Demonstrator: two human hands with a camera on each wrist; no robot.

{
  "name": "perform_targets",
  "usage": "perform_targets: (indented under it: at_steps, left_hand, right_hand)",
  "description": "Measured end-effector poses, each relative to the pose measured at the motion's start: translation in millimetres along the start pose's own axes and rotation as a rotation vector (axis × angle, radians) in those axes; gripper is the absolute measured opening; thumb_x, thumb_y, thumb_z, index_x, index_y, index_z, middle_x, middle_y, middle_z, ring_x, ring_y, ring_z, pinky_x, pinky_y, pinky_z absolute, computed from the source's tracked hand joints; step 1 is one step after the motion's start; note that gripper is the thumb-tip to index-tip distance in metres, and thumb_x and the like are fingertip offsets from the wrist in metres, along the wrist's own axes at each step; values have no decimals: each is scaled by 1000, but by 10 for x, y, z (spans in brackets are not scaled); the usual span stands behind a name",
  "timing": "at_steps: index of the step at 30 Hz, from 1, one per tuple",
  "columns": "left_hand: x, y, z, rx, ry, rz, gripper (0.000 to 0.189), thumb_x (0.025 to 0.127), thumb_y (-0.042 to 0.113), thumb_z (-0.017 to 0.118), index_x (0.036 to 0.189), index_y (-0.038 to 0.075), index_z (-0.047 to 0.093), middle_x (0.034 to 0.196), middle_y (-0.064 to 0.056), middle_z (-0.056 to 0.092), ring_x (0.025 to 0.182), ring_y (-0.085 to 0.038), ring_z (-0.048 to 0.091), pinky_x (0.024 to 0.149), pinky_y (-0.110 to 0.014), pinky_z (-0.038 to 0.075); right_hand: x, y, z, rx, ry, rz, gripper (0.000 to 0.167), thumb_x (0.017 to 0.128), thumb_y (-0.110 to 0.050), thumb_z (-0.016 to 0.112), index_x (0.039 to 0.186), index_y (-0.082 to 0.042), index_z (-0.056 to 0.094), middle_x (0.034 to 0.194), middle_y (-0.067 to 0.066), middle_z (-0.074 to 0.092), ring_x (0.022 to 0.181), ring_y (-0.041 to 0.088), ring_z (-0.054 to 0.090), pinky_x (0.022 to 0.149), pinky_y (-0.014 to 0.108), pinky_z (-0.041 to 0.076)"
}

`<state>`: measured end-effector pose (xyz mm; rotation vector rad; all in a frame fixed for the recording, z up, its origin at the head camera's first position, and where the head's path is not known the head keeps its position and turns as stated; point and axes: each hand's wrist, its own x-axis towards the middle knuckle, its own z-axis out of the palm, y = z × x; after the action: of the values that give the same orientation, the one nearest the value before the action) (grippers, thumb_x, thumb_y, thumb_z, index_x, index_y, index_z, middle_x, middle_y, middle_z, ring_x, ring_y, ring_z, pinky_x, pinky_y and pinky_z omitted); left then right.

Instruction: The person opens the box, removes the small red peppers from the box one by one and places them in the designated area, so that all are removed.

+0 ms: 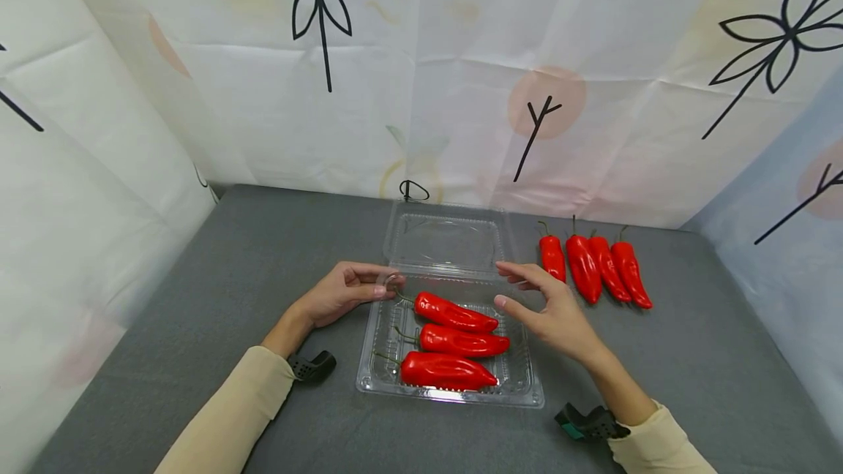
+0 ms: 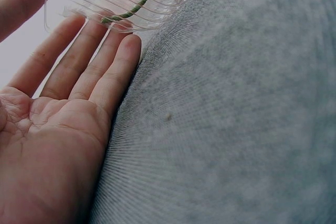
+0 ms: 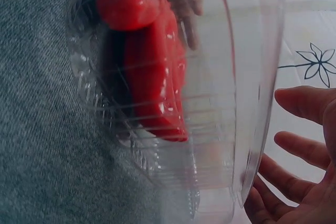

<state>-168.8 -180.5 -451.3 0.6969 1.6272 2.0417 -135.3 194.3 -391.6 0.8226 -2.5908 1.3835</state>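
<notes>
A clear plastic clamshell container [image 1: 454, 395] lies on the grey table with its lid [image 1: 448, 240] folded back. Inside are three red peppers with green stems: a back one [image 1: 456, 313], a middle one [image 1: 464, 341] and a front one [image 1: 448, 371]. My left hand [image 1: 345, 291] holds the container's back left corner, thumb at the rim; in the left wrist view its fingers [image 2: 79, 66] lie straight along the outer wall. Over the back right corner hovers my right hand [image 1: 553, 313], thumb and fingers spread with nothing between them. The right wrist view shows its fingers [image 3: 302, 150] beside the clear wall.
Several more red peppers [image 1: 596, 265] lie in a row on the table [image 1: 296, 225], right of the lid. A patterned white cloth [image 1: 461, 93] hangs behind the table and along both sides.
</notes>
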Motion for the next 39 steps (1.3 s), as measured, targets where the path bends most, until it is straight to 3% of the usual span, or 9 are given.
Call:
perform_targets:
  at_steps: [8,12,15,22,29,39]
  left_hand:
    - [1,4,4,-6,-2,4,44,98,4,65,137,-13,54,133,-24,63,125,-26,62,107,-41,49]
    - [5,-13,-12,-8,-10,12,43,98,2,64,137,-13,54,133,-23,63,125,-27,61,107,-41,49]
    - [9,-24,-22,-9,-17,15,42,99,0,62,137,-14,53,133,-23,63,125,-26,61,107,-40,49]
    - [20,-25,-10,-5,-13,9,44,98,1,63,138,-15,52,134,-24,62,125,-26,61,107,-40,49]
    - [25,-21,-5,-6,-7,3,45,98,2,64,138,-14,53,134,-25,62,125,-27,61,107,-41,49]
    - [6,-16,-14,2,-4,3,44,98,3,64,138,-13,53,135,-27,60,126,-28,61,107,-40,49]
  right_hand:
    - [23,-64,66,35,-31,-15,52,89,-7,76,139,-5,60,131,13,64,115,33,59,96,42,53]
    - [46,-95,134,56,-64,-28,51,90,-8,76,138,-5,60,131,10,63,116,27,59,96,48,53]
    - [59,-118,183,67,-91,-38,50,90,-9,76,138,-8,61,131,6,64,116,22,59,95,47,54]
    - [84,-143,271,59,-166,-88,50,90,-13,78,137,-10,62,130,3,64,112,33,63,93,49,56]
    - [119,-164,336,31,-193,-110,53,87,-14,80,137,-12,63,130,8,65,109,32,64,93,49,56]
    - [100,-189,386,-72,-291,-50,60,89,-27,79,144,-16,58,141,3,59,129,25,55,103,55,49]
